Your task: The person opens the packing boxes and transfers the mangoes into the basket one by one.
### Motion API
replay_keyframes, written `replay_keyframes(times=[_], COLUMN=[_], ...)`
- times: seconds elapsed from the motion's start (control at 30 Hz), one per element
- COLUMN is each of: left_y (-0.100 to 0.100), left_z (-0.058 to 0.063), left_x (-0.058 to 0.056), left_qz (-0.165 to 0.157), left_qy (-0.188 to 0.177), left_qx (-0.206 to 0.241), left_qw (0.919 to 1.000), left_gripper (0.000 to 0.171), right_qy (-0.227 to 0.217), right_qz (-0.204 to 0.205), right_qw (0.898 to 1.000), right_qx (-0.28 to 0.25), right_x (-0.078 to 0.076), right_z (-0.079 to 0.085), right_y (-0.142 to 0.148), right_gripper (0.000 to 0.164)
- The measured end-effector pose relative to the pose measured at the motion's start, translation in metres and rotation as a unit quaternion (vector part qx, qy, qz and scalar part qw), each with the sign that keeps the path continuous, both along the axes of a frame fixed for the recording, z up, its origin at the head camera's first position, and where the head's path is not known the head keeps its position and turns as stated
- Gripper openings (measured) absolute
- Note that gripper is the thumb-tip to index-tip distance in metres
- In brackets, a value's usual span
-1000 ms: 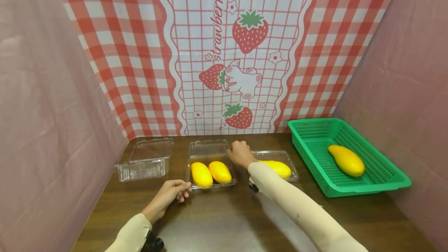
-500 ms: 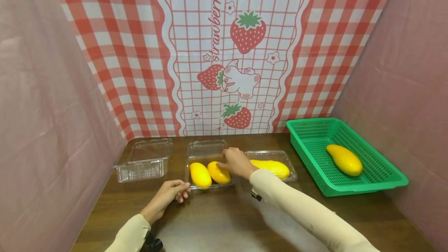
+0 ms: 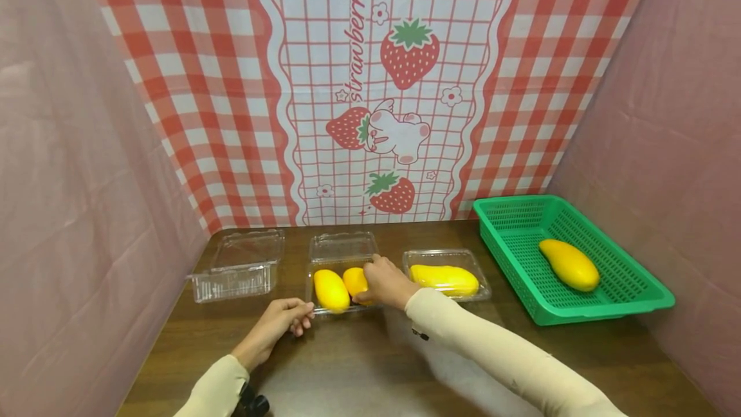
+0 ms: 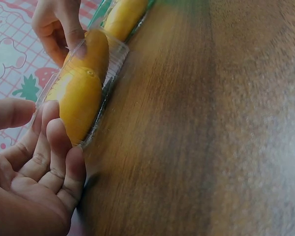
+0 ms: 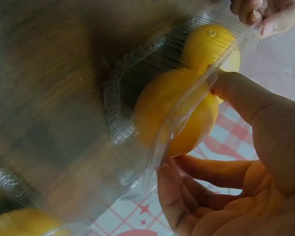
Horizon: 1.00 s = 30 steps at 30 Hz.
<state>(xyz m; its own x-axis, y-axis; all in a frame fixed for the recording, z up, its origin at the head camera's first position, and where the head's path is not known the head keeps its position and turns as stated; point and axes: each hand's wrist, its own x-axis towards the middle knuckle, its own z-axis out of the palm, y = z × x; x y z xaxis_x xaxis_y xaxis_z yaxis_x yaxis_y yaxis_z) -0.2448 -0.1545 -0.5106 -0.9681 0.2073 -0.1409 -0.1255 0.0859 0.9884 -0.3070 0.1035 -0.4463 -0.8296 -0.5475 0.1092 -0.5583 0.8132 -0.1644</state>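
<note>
The right-hand mango [image 3: 354,282] of a pair lies in the base of the middle clear container [image 3: 354,309], gripped by the right hand [image 3: 384,282]. From the head camera the back of that hand hides much of the fruit; the right wrist view shows thumb and fingers set on opposite sides of it, and the left wrist view shows fingertips against its skin. Beside it, in the same base, sits the left-hand mango [image 3: 332,291], whose small round end mark appears in both wrist views but cannot be made out from the head. The left hand [image 3: 274,324] pinches the container's near left corner between thumb and finger; only the left wrist view gives its palm, with the other fingers loosely bent. The container's open lid [image 3: 343,246] lies back on the far side. To the right is a lidded clear box [image 3: 485,291] holding yellow fruit [image 3: 446,280], and beyond it a green basket [image 3: 523,298] with one mango, seen whole only from the head. At far left stands another open clear container [image 3: 234,282]. A strawberry-printed cloth [image 3: 440,127] hangs behind the brown table [image 3: 347,365].
</note>
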Motion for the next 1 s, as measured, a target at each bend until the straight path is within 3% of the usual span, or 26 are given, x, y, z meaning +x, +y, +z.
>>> replay_keyframes(times=[0.67, 0.8, 1.0], left_y=[0.0, 0.0, 0.0], left_z=[0.0, 0.0, -0.001], left_x=[-0.001, -0.001, -0.002], left_qz=[-0.001, 0.004, 0.007], left_qy=[0.003, 0.002, 0.002], left_qx=[-0.004, -0.006, -0.008], left_qw=[1.0, 1.0, 0.9999], left_gripper=[0.028, 0.03, 0.028], right_qy=[0.049, 0.042, 0.003], right_qz=[-0.055, -0.056, -0.059], right_qw=[0.994, 0.996, 0.998], right_qx=[0.08, 0.061, -0.019], right_x=[0.009, 0.006, -0.003], right_z=[-0.01, -0.012, -0.011], right_y=[-0.021, -0.02, -0.014], right_gripper=[0.053, 0.05, 0.05])
